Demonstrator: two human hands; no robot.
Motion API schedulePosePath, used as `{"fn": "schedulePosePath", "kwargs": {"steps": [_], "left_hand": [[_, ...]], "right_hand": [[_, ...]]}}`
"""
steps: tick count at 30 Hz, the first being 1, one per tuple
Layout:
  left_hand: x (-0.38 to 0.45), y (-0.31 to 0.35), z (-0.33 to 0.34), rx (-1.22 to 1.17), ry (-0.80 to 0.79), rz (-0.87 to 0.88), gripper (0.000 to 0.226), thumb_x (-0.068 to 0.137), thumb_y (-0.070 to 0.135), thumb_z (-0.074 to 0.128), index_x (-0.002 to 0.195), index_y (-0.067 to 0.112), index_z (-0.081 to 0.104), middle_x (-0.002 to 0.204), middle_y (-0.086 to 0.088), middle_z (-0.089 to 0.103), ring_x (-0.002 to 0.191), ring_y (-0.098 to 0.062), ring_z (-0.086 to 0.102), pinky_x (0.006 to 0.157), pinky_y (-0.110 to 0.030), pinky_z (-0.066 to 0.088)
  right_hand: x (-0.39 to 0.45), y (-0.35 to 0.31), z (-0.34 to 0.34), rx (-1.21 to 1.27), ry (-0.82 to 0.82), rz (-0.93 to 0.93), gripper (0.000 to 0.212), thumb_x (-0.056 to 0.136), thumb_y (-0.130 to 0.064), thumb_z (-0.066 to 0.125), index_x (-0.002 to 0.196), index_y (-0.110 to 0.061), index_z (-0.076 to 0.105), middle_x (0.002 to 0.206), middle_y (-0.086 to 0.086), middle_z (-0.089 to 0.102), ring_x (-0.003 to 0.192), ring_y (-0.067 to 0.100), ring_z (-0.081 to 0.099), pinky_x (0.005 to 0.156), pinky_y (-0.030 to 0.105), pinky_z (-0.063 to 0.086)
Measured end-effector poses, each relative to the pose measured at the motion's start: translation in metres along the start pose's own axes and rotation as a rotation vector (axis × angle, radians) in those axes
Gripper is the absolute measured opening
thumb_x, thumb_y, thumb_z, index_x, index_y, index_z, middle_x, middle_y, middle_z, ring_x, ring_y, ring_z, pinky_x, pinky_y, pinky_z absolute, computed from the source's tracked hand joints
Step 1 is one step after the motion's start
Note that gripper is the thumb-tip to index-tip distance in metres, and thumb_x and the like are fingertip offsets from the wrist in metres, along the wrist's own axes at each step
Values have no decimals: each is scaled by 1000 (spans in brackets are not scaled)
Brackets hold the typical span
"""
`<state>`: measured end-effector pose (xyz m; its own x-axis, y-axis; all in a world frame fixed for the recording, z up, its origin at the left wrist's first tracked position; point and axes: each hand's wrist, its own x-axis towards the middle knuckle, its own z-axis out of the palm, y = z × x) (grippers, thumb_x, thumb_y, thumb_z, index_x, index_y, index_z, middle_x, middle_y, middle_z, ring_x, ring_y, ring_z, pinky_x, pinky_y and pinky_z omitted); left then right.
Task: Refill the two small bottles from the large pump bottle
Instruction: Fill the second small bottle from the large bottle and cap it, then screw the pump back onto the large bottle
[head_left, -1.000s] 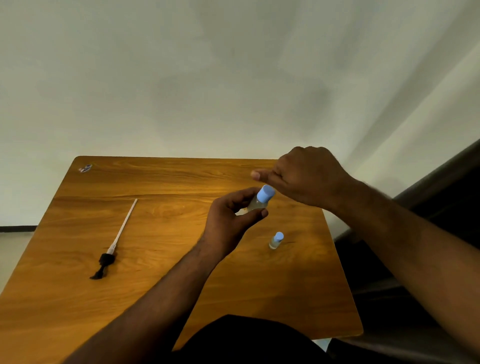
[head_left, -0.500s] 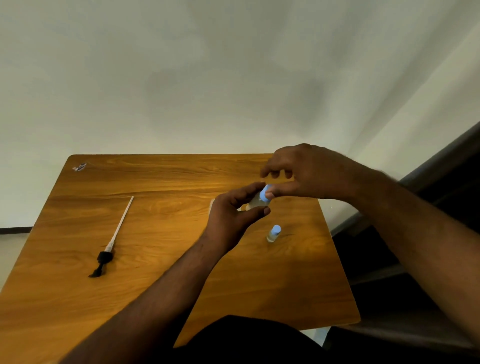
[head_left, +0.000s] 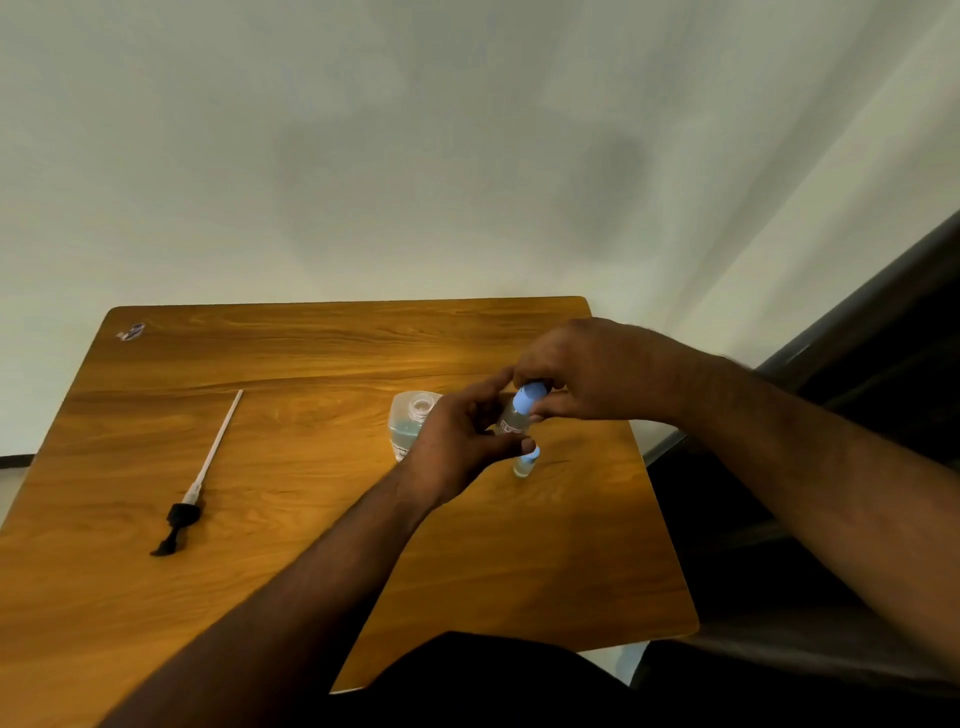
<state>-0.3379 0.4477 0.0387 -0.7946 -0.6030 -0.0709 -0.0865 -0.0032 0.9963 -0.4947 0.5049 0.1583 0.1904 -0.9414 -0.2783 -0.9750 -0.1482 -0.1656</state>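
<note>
The left hand (head_left: 457, 441) holds a small bottle (head_left: 511, 421) in the air, its grip closed around the clear body, thumb on the near side and fingers on the far side. The right hand (head_left: 587, 371) pinches the blue cap (head_left: 527, 399) of this bottle from above with thumb and fingertips. Just below this held bottle, the second small bottle (head_left: 525, 462) stands upright on the counter (head_left: 311, 467), its own blue cap on. Behind the left hand stands the large bottle (head_left: 410, 423), its neck open, partly hidden. Well to the left of it, the pump with its long tube (head_left: 200, 480) lies flat on the counter.
</note>
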Motion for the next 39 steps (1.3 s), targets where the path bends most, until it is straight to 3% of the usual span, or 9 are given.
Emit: {"fn": "schedulePosePath", "kwargs": {"steps": [2, 4, 10, 13, 17, 23, 30, 33, 39], "left_hand": [[6, -5, 5, 106, -3, 4, 30, 72, 5, 82, 97, 19, 73, 84, 5, 74, 82, -7, 68, 79, -34, 54], [10, -11, 12, 120, 55, 0, 27, 71, 6, 83, 89, 24, 72, 79, 7, 73, 77, -7, 68, 76, -33, 54], [16, -48, 56, 123, 262, 16, 35, 78, 11, 78, 112, 17, 71, 93, 1, 76, 87, -13, 72, 72, -30, 57], [32, -65, 60, 241, 195, -65, 55, 75, 22, 81, 128, 25, 63, 117, 3, 72, 109, -14, 66, 84, -26, 52], [47, -81, 59, 377, 97, -167, 77, 75, 16, 81, 143, 25, 45, 147, 2, 48, 134, -14, 45, 98, -18, 36], [43, -110, 58, 397, 189, -303, 78, 77, 10, 80, 144, 19, 43, 148, 0, 47, 136, -17, 44, 100, -20, 35], [39, -133, 60, 396, 180, -441, 87, 75, 2, 79, 147, 26, 37, 149, -4, 46, 136, -22, 44, 106, -34, 42], [42, -140, 59, 404, 179, -493, 88, 75, 3, 79, 147, 27, 36, 149, -5, 45, 137, -22, 43, 102, -28, 41], [22, -152, 49, 425, 148, -557, 78, 77, 10, 79, 145, 23, 43, 147, -5, 48, 135, -22, 45, 107, -38, 44]], "right_hand": [[-2, 6, 10, -14, 39, 2, 15, 87, -28, 62, 95, -16, 64, 84, -3, 59, 74, 11, 53, 60, 20, 40], [-3, 11, 21, -17, 78, 25, 17, 88, -29, 61, 96, -15, 64, 85, 0, 61, 74, 12, 53, 60, 20, 38], [-6, 25, 66, 131, 221, 174, 13, 87, -26, 61, 89, -13, 63, 85, 2, 63, 74, 14, 55, 61, 23, 40], [-8, 50, 92, 229, 228, 241, 13, 85, -26, 65, 93, -16, 65, 87, 1, 66, 75, 11, 55, 62, 20, 37], [-12, 81, 123, 264, 211, 303, 21, 83, -23, 68, 102, -15, 66, 97, 2, 66, 87, 16, 60, 70, 26, 47], [-7, 103, 172, 171, 113, 339, 24, 89, -17, 60, 113, -17, 63, 104, 5, 63, 94, 20, 57, 78, 34, 54], [3, 114, 207, 167, 57, 304, 23, 93, -18, 52, 114, -17, 63, 108, 3, 62, 99, 21, 56, 76, 34, 52], [4, 118, 210, 170, 46, 303, 25, 93, -21, 54, 117, -19, 61, 109, 3, 62, 99, 21, 57, 76, 35, 53], [2, 108, 194, 197, 70, 348, 43, 88, -25, 64, 129, -20, 53, 117, 5, 61, 103, 23, 58, 79, 34, 53]]}}
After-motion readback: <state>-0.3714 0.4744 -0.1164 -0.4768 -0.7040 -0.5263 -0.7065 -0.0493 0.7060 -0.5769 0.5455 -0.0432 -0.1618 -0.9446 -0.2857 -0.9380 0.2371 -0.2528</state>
